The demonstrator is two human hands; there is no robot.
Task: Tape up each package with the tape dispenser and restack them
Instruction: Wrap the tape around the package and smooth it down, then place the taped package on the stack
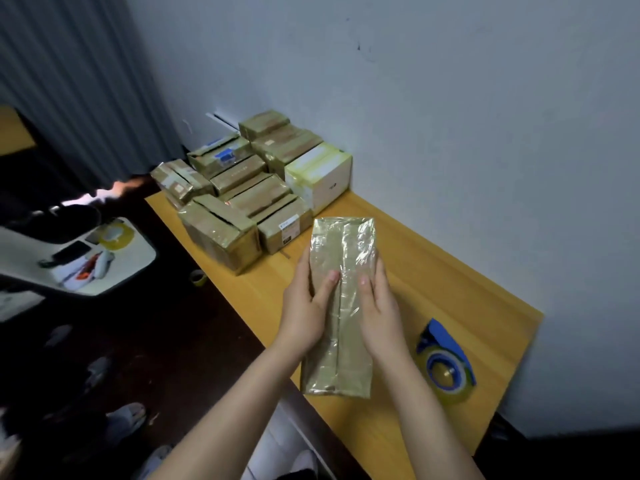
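Brown package [343, 244], glossy with tape, is being clasped at both sides by left grip [306, 306] and right grip [381, 306] over the counter [450, 265], seemingly ready for restacking on the far pile [242, 195], tape dispenser [446, 365] lying idle beside.

Glossy olive-brown package [341, 299], blue tape dispenser [446, 362], orange-yellow table [450, 271], one cream-white box [323, 176] among brown parcels [242, 199].

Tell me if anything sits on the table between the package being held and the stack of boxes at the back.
Nothing visible does. The left hand and right hand grip the package, and only bare table lies between it and the stack. The tape dispenser sits off to the right, out of the path.
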